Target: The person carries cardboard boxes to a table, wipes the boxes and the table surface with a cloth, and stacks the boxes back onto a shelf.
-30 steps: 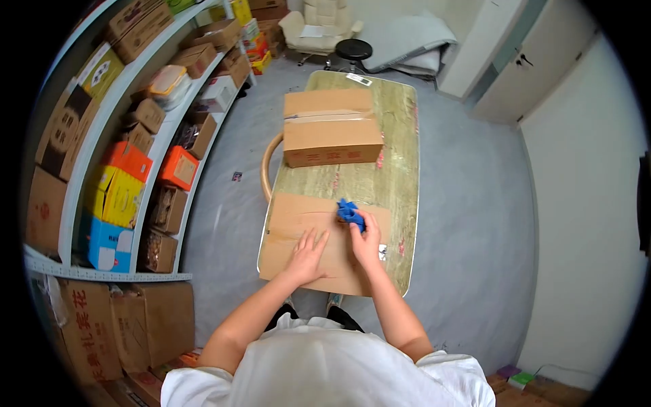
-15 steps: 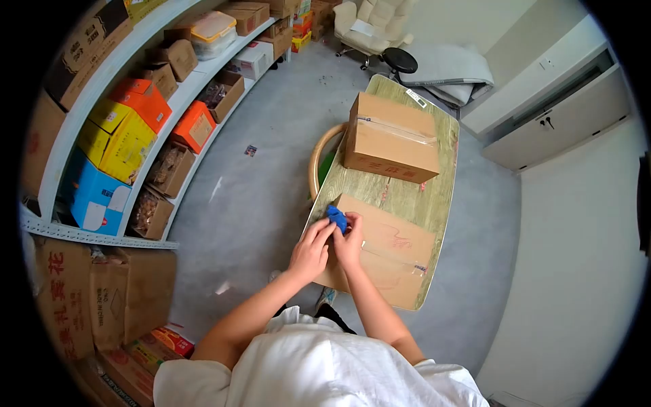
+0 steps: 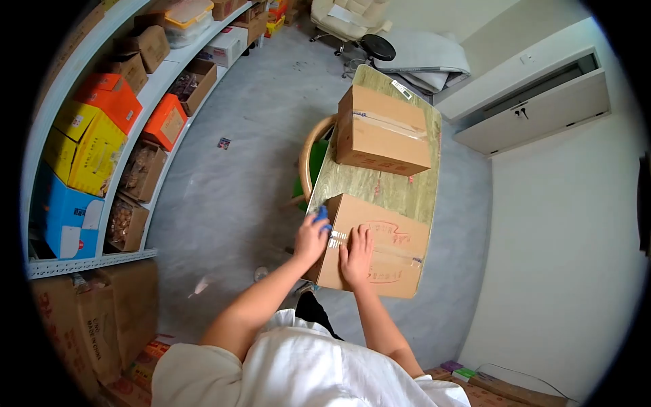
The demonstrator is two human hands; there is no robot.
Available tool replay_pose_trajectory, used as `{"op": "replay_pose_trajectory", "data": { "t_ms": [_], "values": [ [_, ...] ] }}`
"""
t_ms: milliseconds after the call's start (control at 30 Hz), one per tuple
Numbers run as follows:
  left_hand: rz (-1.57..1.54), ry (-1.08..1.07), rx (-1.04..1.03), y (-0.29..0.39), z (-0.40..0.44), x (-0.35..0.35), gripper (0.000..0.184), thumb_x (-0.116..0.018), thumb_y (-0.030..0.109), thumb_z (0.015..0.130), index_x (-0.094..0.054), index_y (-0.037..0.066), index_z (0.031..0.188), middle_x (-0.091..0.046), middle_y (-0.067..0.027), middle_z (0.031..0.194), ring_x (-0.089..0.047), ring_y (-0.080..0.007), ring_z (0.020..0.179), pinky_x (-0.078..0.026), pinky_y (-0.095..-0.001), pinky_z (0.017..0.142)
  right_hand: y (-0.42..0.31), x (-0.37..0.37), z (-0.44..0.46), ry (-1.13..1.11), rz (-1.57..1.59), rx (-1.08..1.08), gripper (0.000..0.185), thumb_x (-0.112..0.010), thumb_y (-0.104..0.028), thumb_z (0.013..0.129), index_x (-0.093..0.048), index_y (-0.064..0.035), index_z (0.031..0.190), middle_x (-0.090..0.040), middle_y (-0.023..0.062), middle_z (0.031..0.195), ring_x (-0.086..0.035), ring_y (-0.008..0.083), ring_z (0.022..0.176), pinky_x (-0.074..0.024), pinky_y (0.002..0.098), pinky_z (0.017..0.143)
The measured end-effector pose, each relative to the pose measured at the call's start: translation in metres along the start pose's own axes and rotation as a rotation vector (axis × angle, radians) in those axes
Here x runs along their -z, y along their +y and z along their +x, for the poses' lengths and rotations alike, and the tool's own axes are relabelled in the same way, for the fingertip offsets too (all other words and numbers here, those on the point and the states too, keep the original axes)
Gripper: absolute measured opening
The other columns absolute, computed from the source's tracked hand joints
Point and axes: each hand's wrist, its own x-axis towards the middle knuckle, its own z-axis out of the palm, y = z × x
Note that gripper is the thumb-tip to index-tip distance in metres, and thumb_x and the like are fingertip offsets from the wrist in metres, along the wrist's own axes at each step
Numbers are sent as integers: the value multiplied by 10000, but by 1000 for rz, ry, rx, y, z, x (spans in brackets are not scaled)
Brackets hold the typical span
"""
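My left hand (image 3: 312, 241) is closed on a blue object (image 3: 321, 218), perhaps a tape dispenser, at the left edge of the near cardboard box (image 3: 397, 251). My right hand (image 3: 357, 258) lies flat with its fingers spread on top of that box, holding nothing. Red print and a strip of clear tape show on the box top, with a small striped patch between my hands. The box rests on the near end of the wood-patterned table (image 3: 407, 193). Farther back on the table stands a second taped cardboard box (image 3: 386, 129).
A round-backed chair (image 3: 308, 159) stands against the table's left side. Shelves (image 3: 159, 85) with boxes run along the left. Behind the table are a black stool (image 3: 377, 47) and a cream armchair (image 3: 346, 17). A cabinet (image 3: 542, 112) is on the right.
The blue object has passed from between both hands into my left hand, at the box's left edge. My right hand has moved onto the box top and opened. The view has shifted.
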Motion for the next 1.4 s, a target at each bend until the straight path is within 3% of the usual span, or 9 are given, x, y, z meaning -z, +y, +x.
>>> {"op": "replay_pose_trajectory", "data": {
  "t_ms": [167,300,400,467,567,767,900,1067,1400],
  "values": [
    [-350,-117,71,-30,57,-28,379,-595,82,857,-572,51,1234,-618,-200,1137,-622,-280,1010,-471,-341,883,-8,-3,-3,-109,-287,44,599,-483,-304,907,-321,-48,1424,-265,158,1502,-205,350,1397,-135,507,1129],
    [-641,-273,20,-39,79,-64,438,-461,122,919,-449,-9,1337,-398,-184,1427,-383,-285,1321,-296,-310,1075,-8,-3,-2,-116,-293,39,589,-478,-294,906,-329,-47,1420,-269,158,1500,-207,352,1396,-141,506,1128],
    [-758,-262,72,-43,77,-69,443,-447,117,933,-422,-44,1345,-379,-170,1447,-350,-255,1346,-268,-303,1092,-9,-4,-1,-112,-298,48,589,-477,-292,905,-329,-47,1420,-268,158,1500,-208,353,1394,-144,510,1126],
    [-739,-272,76,-51,75,-71,453,-436,128,946,-400,-46,1362,-364,-158,1461,-324,-233,1359,-241,-300,1103,-9,-5,2,-98,-309,54,590,-477,-290,904,-327,-47,1421,-267,158,1500,-208,354,1394,-146,513,1124],
    [-837,-262,385,-70,55,-84,476,-417,186,965,-374,-8,1397,-355,-149,1468,-294,-229,1375,-205,-292,1116,-7,-5,0,-112,-321,51,598,-478,-290,901,-320,-50,1425,-264,157,1501,-209,353,1393,-151,519,1121],
    [-679,-290,432,-63,15,-67,512,-382,246,981,-314,19,1435,-300,-162,1492,-240,-264,1396,-179,-321,1129,-5,-6,-1,-98,-293,59,606,-483,-292,895,-317,-56,1427,-258,154,1505,-208,353,1394,-149,514,1122],
    [-715,-245,193,-25,-20,-40,526,-361,239,994,-242,30,1462,-217,-162,1517,-203,-290,1401,-186,-350,1127,-4,-8,0,-85,-279,56,602,-490,-289,894,-324,-58,1425,-259,154,1505,-207,352,1394,-148,511,1122],
    [-633,-212,-81,-20,12,-43,467,-412,92,962,-342,7,1416,-260,-170,1502,-288,-276,1370,-244,-336,1102,-5,-7,-1,-86,-294,60,594,-489,-286,896,-332,-56,1421,-265,154,1502,-204,352,1396,-148,506,1122],
    [-744,-244,484,-52,-94,-28,463,-389,172,970,-383,-32,1386,-381,-145,1452,-326,-222,1352,-218,-296,1108,-3,-7,-4,-57,-230,98,576,-459,-281,919,-312,-51,1425,-262,156,1502,-204,354,1394,-142,515,1120]
  ]
}}
